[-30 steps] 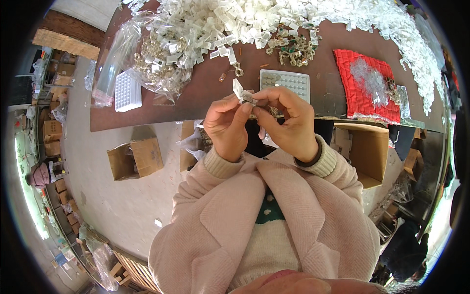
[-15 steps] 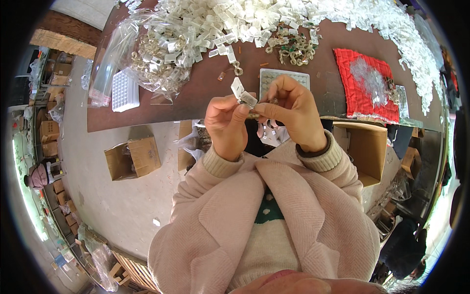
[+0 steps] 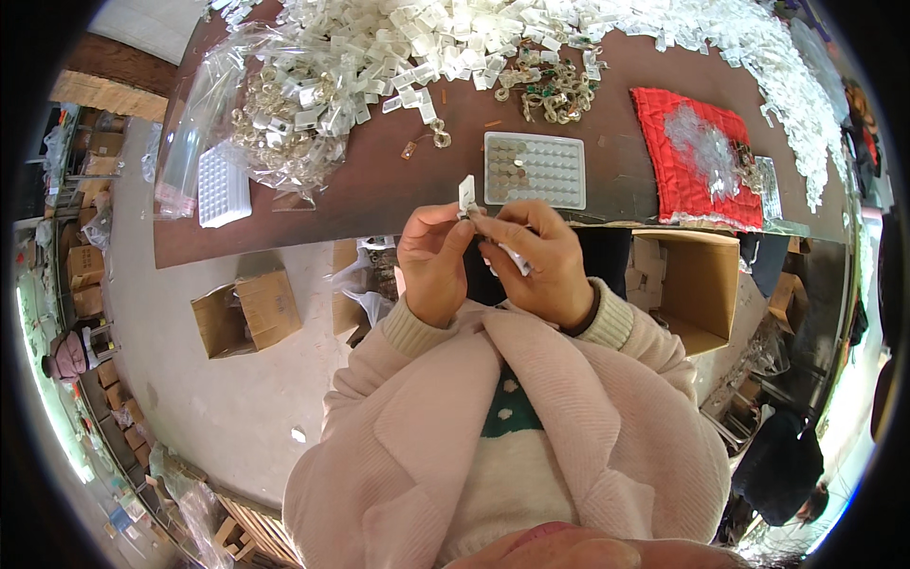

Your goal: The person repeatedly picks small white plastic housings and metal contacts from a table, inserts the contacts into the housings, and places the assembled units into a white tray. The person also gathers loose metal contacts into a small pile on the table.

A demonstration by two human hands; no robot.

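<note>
Near the table's front edge, my left hand [image 3: 436,264] pinches a small white plastic case [image 3: 466,192] between thumb and fingers, with one white flap standing up. My right hand [image 3: 542,261] is closed at the case's lower end, fingers pressed together there. A second white piece [image 3: 518,260] shows under the right fingers; its kind is unclear. Just beyond my hands lies a pale plastic tray [image 3: 576,194] with rows of round hollows, several on the left holding small round discs.
White plastic cases [image 3: 445,43] heap along the back. Metal clasps and rings [image 3: 555,90] lie before them. A clear bag [image 3: 294,142] and stacked white trays [image 3: 224,188] are left, a red cloth [image 3: 654,142] right. Cardboard boxes [image 3: 270,308] [image 3: 716,284] stand below the table.
Both hands have drawn down toward me, off the tray, which now shows whole. The case has come with them, and my right hand has turned so its fingers curl beneath.
</note>
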